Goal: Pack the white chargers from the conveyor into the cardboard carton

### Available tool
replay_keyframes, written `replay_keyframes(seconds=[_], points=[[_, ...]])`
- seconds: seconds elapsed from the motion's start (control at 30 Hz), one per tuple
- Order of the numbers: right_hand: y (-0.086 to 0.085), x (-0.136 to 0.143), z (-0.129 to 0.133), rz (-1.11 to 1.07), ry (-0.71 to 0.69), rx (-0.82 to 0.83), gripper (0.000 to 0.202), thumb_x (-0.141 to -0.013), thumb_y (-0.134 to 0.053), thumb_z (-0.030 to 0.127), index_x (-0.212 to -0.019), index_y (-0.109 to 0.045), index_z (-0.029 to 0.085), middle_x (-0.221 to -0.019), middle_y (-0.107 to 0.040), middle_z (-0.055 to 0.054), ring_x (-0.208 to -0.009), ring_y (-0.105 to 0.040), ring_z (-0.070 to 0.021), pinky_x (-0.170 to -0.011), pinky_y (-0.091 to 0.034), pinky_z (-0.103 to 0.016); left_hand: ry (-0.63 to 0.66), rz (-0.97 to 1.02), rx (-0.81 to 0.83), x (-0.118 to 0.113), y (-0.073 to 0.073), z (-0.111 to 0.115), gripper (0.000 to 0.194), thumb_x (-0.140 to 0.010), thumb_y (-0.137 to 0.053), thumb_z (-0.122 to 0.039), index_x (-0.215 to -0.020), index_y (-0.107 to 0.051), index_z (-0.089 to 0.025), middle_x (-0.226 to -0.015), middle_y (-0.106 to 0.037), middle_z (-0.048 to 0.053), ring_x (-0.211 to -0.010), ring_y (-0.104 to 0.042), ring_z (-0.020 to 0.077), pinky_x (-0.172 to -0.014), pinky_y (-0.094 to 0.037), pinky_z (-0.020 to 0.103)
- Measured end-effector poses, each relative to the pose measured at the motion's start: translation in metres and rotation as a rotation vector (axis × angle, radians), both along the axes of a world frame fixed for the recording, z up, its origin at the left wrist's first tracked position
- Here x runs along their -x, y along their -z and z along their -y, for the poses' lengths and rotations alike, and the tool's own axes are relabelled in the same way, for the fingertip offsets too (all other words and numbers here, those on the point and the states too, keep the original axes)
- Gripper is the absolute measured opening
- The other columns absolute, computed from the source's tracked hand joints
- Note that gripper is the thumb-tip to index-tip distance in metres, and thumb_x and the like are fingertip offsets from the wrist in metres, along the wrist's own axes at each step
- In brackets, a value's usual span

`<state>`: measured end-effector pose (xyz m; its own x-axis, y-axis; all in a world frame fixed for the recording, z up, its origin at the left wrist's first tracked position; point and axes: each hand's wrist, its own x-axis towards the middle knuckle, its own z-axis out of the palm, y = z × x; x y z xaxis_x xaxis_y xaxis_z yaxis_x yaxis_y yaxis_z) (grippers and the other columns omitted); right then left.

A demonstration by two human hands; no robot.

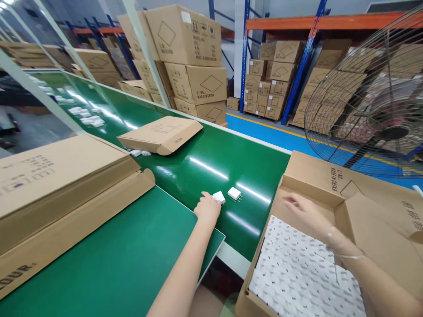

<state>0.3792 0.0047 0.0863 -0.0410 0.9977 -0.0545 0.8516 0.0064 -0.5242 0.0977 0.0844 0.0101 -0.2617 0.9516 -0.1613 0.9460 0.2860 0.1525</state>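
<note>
On the green conveyor belt, my left hand [208, 207] has its fingers closed around the near side of a white plug-in charger [219, 197]. A second white charger [234, 193] lies just to the right, its metal prongs pointing to the right. My right hand [297, 207], smeared by motion, hovers over the far part of an open cardboard box [251, 275]; its fingers are not clear enough to show any grip. Below that hand, tight rows of white chargers [297, 268] fill the near part of the box.
A closed carton [62, 167] occupies the green side table [132, 259] at left. A flat carton [161, 134] rests on the belt, with several white pieces [86, 116] farther up. Stacked cartons [194, 83] stand behind; a large wire fan [370, 97] is at right.
</note>
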Motion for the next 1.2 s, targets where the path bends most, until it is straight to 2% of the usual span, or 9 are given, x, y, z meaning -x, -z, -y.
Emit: replay_keyframes(seconds=[0.17, 0.3, 0.4, 0.53, 0.73, 0.83, 0.97, 1.1, 1.2], points=[[0.036, 0.103, -0.076, 0.214, -0.173, 0.012, 0.029, -0.085, -0.048, 0.028, -0.109, -0.053, 0.013, -0.109, -0.057, -0.01, -0.101, -0.053, -0.0196, -0.086, -0.04, -0.028, 0.004, -0.007, -0.019, -0.002, 0.003, 0.0, 0.063, -0.081, -0.042, -0.027, -0.134, -0.023, 0.003, -0.108, -0.054, 0.024, -0.095, -0.057, 0.0278, -0.074, -0.046, 0.035], [0.064, 0.141, -0.103, 0.302, -0.137, 0.052, 0.033, -0.076, -0.059, 0.021, -0.105, -0.053, 0.008, -0.108, -0.055, -0.017, -0.103, -0.051, -0.027, -0.083, -0.04, -0.033, 0.028, -0.051, -0.099, -0.001, 0.005, 0.004, 0.061, -0.081, -0.039, -0.014, -0.137, -0.019, -0.001, -0.108, -0.054, 0.021, -0.1, -0.054, 0.0257, -0.073, -0.047, 0.031], [0.069, 0.148, -0.106, 0.334, -0.107, 0.054, 0.029, -0.076, -0.059, 0.019, -0.102, -0.053, 0.007, -0.106, -0.055, -0.018, -0.101, -0.052, -0.027, -0.082, -0.04, -0.033, 0.038, -0.067, -0.164, 0.0, 0.004, 0.006, 0.053, -0.082, -0.035, -0.009, -0.134, -0.025, -0.002, -0.104, -0.054, 0.019, -0.096, -0.055, 0.0231, -0.071, -0.047, 0.028], [0.065, 0.16, -0.092, 0.314, -0.155, 0.002, 0.031, -0.083, -0.054, 0.03, -0.105, -0.05, 0.01, -0.106, -0.055, -0.014, -0.1, -0.052, -0.0244, -0.083, -0.04, -0.031, 0.038, -0.056, -0.184, 0.001, 0.002, 0.007, 0.032, -0.086, -0.029, -0.009, -0.113, -0.045, -0.005, -0.098, -0.056, 0.017, -0.093, -0.057, 0.0217, -0.069, -0.047, 0.027], [0.068, 0.187, -0.081, 0.307, -0.184, 0.077, 0.028, -0.076, -0.062, 0.028, -0.096, -0.055, 0.01, -0.102, -0.056, -0.02, -0.094, -0.054, -0.0315, -0.075, -0.044, -0.039, 0.046, -0.037, -0.172, 0.004, 0.005, 0.007, 0.022, -0.086, -0.031, -0.011, -0.099, -0.048, -0.008, -0.09, -0.059, 0.014, -0.088, -0.059, 0.0221, -0.07, -0.047, 0.03], [0.063, 0.178, -0.089, 0.273, -0.199, 0.111, 0.023, -0.074, -0.063, 0.025, -0.09, -0.058, 0.009, -0.097, -0.058, -0.021, -0.09, -0.056, -0.0337, -0.075, -0.044, -0.043, 0.056, -0.024, -0.177, 0.006, 0.006, 0.007, 0.019, -0.084, -0.035, -0.012, -0.096, -0.049, -0.009, -0.091, -0.06, 0.013, -0.089, -0.059, 0.0222, -0.07, -0.046, 0.03], [0.039, 0.134, -0.083, 0.091, -0.381, 0.124, 0.029, -0.072, -0.065, 0.022, -0.099, -0.056, 0.014, -0.097, -0.061, -0.008, -0.091, -0.057, -0.0229, -0.08, -0.045, -0.032, 0.083, -0.008, -0.179, 0.008, 0.007, 0.007, 0.017, -0.082, -0.041, -0.014, -0.097, -0.049, -0.012, -0.092, -0.06, 0.012, -0.089, -0.058, 0.0221, -0.07, -0.044, 0.03], [0.002, 0.079, -0.034, -0.418, -0.51, 0.116, 0.042, -0.075, -0.063, 0.033, -0.111, -0.049, 0.018, -0.11, -0.055, -0.008, -0.098, -0.055, -0.0202, -0.079, -0.048, -0.029, 0.17, 0.012, -0.171, 0.01, 0.007, 0.008, 0.024, -0.078, -0.044, -0.013, -0.102, -0.048, -0.016, -0.096, -0.06, 0.008, -0.092, -0.056, 0.0209, -0.069, -0.042, 0.029], [-0.022, 0.053, 0.016, -0.47, -0.531, 0.071, 0.036, -0.079, -0.061, 0.029, -0.112, -0.05, 0.022, -0.117, -0.051, -0.01, -0.105, -0.052, -0.02, -0.084, -0.046, -0.03, 0.212, 0.016, -0.162, 0.01, 0.006, 0.011, 0.033, -0.076, -0.045, -0.012, -0.108, -0.046, -0.018, -0.097, -0.06, 0.008, -0.093, -0.056, 0.0224, -0.07, -0.04, 0.031]])
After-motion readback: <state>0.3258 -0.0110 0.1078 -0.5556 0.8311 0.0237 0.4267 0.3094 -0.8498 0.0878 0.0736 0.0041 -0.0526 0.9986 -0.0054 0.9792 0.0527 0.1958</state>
